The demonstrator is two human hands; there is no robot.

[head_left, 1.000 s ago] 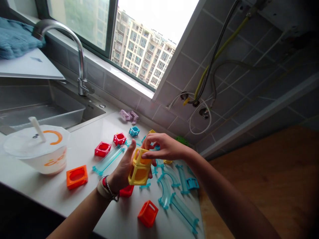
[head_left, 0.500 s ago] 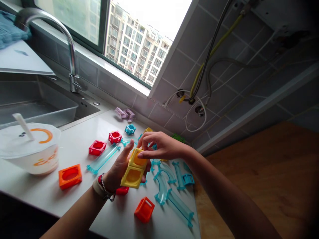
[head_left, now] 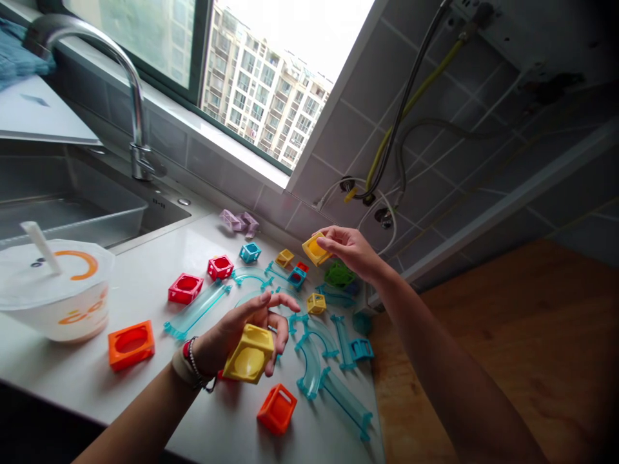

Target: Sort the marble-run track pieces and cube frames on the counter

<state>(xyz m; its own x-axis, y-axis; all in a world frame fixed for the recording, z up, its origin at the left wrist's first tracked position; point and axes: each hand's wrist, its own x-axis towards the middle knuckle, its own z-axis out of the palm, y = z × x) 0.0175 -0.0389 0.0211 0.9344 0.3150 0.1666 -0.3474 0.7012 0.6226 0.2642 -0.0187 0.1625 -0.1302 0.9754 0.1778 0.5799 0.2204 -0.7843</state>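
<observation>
In the head view my left hand [head_left: 232, 332] holds a yellow block [head_left: 250, 354] with a round hollow, resting on its palm and fingers while the index finger stretches away. Farther right and higher, my right hand [head_left: 351, 248] pinches a second yellow block [head_left: 316, 249] between thumb and fingers above the counter. Below that hand lie a smaller yellow block [head_left: 316, 303] and a green piece [head_left: 340, 274]. Clear teal track pieces [head_left: 312, 361] spread between and to the right of the hands. An orange block [head_left: 277, 408] stands near my left hand; a red one is partly hidden beneath it.
On the white counter [head_left: 203, 415] are another orange block [head_left: 131, 344], red blocks [head_left: 186, 288], a blue block [head_left: 250, 252] and lilac pieces [head_left: 239, 222]. At left stands a lidded cup with a straw [head_left: 62, 290], before the sink [head_left: 72, 193] and faucet [head_left: 138, 116].
The two yellow blocks, together in my hands before, are now apart. My right hand has moved up and right with one; my left hand keeps the other, a little lower.
</observation>
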